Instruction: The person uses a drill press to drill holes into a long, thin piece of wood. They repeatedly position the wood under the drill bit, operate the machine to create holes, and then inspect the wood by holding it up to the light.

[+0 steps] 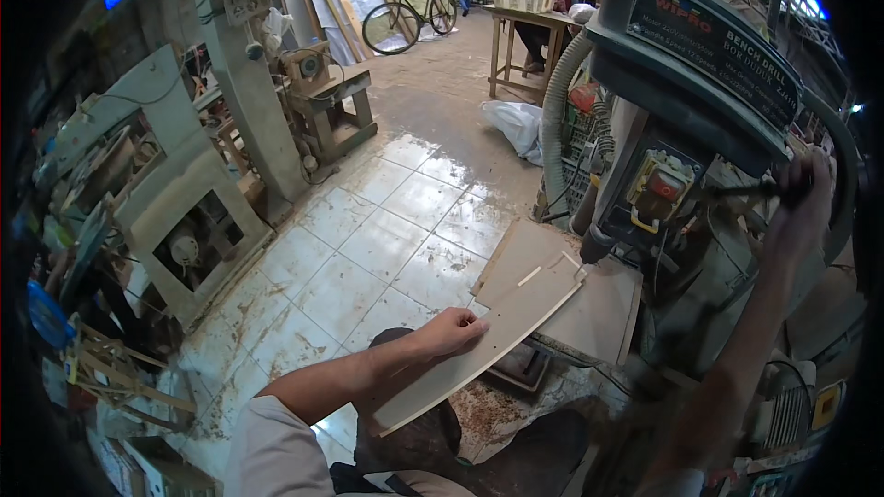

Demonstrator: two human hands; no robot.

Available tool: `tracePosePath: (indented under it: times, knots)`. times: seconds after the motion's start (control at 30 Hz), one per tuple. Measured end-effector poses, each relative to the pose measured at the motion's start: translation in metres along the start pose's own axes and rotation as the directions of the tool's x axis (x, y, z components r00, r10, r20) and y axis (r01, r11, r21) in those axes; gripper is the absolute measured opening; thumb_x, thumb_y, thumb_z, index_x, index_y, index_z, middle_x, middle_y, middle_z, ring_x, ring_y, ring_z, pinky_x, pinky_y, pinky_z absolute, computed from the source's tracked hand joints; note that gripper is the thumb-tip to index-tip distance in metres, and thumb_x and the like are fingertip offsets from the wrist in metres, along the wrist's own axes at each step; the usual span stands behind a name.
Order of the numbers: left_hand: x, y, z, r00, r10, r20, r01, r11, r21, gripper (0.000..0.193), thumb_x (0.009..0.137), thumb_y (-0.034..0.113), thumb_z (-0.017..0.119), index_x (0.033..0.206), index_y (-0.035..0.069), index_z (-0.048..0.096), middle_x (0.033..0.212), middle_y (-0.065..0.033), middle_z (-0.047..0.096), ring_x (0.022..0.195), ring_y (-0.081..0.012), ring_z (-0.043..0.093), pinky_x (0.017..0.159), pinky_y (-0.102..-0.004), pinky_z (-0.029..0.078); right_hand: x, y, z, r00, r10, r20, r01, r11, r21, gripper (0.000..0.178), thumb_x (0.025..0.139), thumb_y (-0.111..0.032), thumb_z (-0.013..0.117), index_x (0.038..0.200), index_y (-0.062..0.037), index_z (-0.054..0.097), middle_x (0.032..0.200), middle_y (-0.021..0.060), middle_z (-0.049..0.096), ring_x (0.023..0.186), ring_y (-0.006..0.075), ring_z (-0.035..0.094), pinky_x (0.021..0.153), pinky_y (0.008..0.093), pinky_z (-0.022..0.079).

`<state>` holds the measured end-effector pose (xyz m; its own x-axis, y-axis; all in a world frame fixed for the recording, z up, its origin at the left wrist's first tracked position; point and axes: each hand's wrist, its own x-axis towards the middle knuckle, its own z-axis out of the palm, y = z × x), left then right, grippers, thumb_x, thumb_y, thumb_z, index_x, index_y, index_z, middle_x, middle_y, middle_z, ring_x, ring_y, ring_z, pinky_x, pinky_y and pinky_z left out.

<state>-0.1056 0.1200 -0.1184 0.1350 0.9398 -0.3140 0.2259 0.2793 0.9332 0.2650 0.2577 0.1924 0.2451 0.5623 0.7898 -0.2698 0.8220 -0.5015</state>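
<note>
While the left hand (453, 331) is pressing flat, fingers spread, on a thin wooden strip (488, 340) at lower centre, the right hand (803, 186) is clenching the bench drill (681, 92) feed handle (746, 190) at right.

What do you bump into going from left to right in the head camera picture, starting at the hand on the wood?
Left hand pressing the thin wooden board → drill chuck over the board's far end → bench drill → right hand on the drill's feed handle.

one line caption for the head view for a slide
Left hand steadies a thin wooden strip under a bench drill; right hand grips its handle.
</note>
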Motion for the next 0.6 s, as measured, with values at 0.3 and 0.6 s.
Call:
tracePosePath:
  times: [0.3,0.6]
  knots:
    - [-0.013,-0.011,0.035,0.992,-0.125,-0.034,0.11,0.952,-0.287,0.034,0.091,0.035,0.064,0.098,0.002,0.056,0.082,-0.0029,0.058,0.07,-0.009,0.054,0.057,-0.0244,0.045,0.069,0.039,0.028,0.945,0.128,-0.302,-0.2,0.954,-0.222,0.042,0.093,-0.033,0.057,0.119,-0.001,0.06,0.102,0.0066,0.062,0.09,0.0166,0.06,0.078,0.0299,0.05]
    - [-0.037,-0.003,0.039,0.98,-0.157,0.119,0.196,0.808,-0.556,0.036,0.089,0.017,0.067,0.118,0.003,0.051,0.093,-0.0073,0.067,0.078,-0.0113,0.064,0.067,-0.0257,0.053,0.07,0.045,0.018,0.941,0.112,-0.319,-0.199,0.946,-0.256,0.041,0.093,-0.041,0.052,0.101,-0.0018,0.062,0.092,0.0095,0.06,0.083,0.0195,0.061,0.074,0.034,0.051]
